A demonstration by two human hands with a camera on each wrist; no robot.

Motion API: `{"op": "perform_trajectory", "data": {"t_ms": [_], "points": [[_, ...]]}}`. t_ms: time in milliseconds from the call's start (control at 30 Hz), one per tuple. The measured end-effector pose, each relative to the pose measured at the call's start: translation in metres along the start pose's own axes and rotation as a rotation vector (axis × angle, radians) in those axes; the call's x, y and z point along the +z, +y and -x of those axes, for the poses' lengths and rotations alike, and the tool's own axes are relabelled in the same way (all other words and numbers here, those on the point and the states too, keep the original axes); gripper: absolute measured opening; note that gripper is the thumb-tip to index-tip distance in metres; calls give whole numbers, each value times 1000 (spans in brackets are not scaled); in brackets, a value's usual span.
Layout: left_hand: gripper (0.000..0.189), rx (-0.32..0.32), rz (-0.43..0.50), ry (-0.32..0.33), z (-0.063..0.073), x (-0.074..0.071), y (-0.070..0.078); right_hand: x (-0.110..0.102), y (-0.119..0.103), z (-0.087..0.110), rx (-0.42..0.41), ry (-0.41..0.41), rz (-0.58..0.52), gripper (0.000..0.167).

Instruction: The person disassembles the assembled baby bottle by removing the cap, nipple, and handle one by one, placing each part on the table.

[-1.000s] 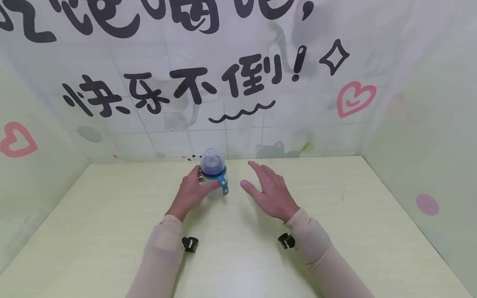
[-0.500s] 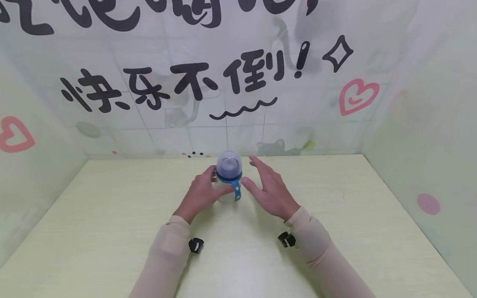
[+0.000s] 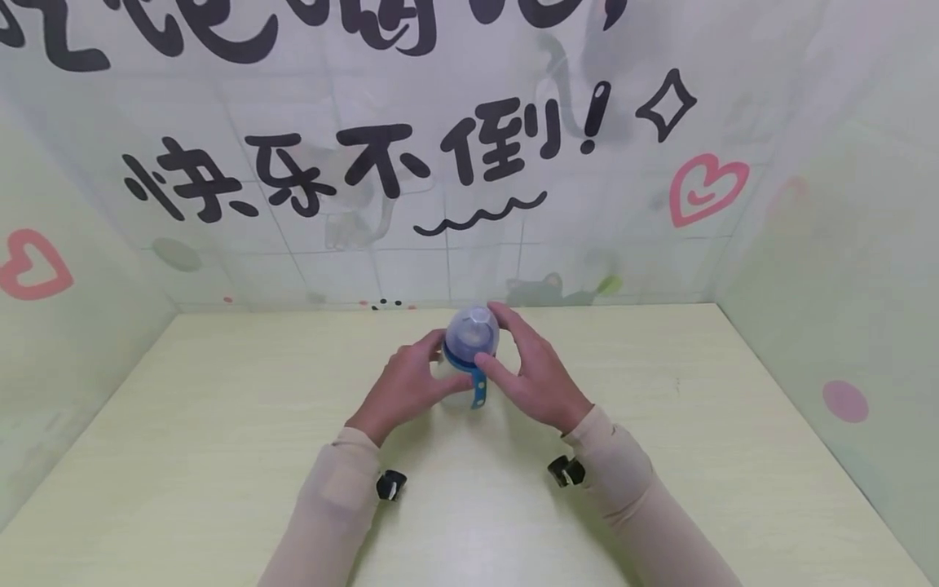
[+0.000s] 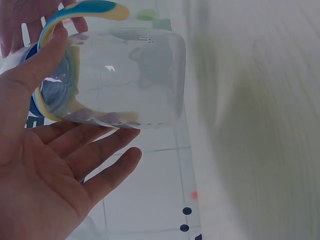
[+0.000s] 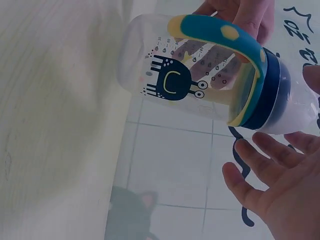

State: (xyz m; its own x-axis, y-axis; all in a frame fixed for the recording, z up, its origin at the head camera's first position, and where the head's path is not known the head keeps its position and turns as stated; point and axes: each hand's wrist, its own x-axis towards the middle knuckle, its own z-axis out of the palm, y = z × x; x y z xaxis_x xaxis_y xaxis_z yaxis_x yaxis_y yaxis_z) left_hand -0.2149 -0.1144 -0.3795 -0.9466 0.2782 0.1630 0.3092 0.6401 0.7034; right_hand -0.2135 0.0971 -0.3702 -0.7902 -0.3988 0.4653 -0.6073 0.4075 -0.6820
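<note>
A clear baby bottle [image 3: 458, 397] with a blue collar, blue-and-yellow handles and a translucent purple cap [image 3: 471, 333] is between my hands, tilted slightly to the right. My left hand [image 3: 402, 381] grips its body just below the collar, thumb by the handle [image 4: 85, 9] and fingers round the far side. At the cap, my right hand [image 3: 541, 377] has its thumb on the near side and its fingers behind, pinching it. A dark cartoon creature [image 5: 172, 80] is printed on the bottle, seen in the right wrist view. Whether the base touches the table cannot be told.
The pale wooden table [image 3: 242, 456] runs up to a white back wall [image 3: 352, 277] with black lettering. Side walls with pink hearts [image 3: 33, 265] stand left and right. A black wrist mount [image 3: 391, 486] sits on the left sleeve, another black mount [image 3: 566, 471] on the right.
My left hand has carried the bottle rightward and slightly nearer, to my right hand. The right hand, formerly apart from it with fingers extended, now holds the cap.
</note>
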Motion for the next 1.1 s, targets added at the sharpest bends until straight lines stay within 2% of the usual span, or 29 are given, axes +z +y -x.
{"op": "perform_trajectory", "data": {"t_ms": [267, 467, 1100], "points": [[70, 61, -64, -32, 1, -1, 4, -5, -2, 0, -18, 6, -55, 65], [70, 79, -89, -32, 2, -1, 6, -7, -5, -1, -3, -4, -53, 62], [75, 75, -169, 13, 3, 2, 6, -6, -4, -1, 12, -11, -41, 59]]}}
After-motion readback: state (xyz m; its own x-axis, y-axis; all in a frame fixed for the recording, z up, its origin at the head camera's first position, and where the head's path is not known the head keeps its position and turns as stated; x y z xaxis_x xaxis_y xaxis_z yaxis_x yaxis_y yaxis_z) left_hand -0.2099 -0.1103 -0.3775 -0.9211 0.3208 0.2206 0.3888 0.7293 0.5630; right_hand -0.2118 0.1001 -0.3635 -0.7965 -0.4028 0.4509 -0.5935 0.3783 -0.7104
